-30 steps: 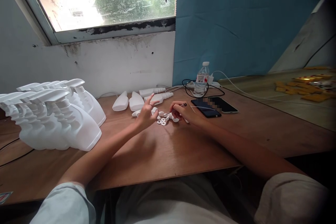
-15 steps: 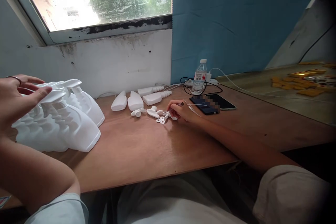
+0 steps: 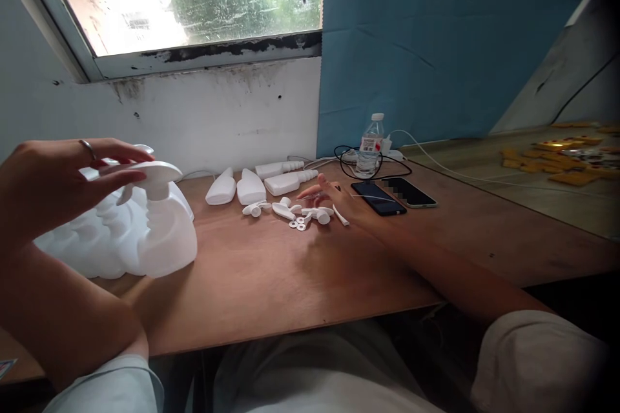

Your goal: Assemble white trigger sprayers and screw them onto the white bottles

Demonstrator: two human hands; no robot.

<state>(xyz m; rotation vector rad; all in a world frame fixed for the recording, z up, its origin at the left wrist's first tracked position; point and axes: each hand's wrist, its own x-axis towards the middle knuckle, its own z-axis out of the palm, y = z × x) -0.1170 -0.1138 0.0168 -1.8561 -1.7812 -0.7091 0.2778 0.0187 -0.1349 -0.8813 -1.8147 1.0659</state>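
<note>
My left hand (image 3: 104, 177) pinches the white trigger head of a spray bottle (image 3: 169, 239) between thumb and fingers. That bottle stands upright at the front end of a cluster of similar white bottles (image 3: 82, 242). Above a small group of loose white parts, my right hand (image 3: 334, 197) has its fingers stretched out and apart. Beneath and beside it lie white trigger sprayer heads (image 3: 283, 210), several small white rings (image 3: 297, 224) and a short curved white piece (image 3: 341, 215). A thin item near the right fingers is too small to make out.
Several empty-looking white bottles (image 3: 250, 187) lie on their sides near the wall. A water bottle (image 3: 371, 147) stands by a black cable, with two phones (image 3: 378, 199) in front of it. The wooden table (image 3: 252, 290) ends close to my lap.
My left hand has moved right and closed on a spray bottle's head; that bottle has shifted slightly right and turned. My right hand's fingers have opened out from a pinch over the small parts.
</note>
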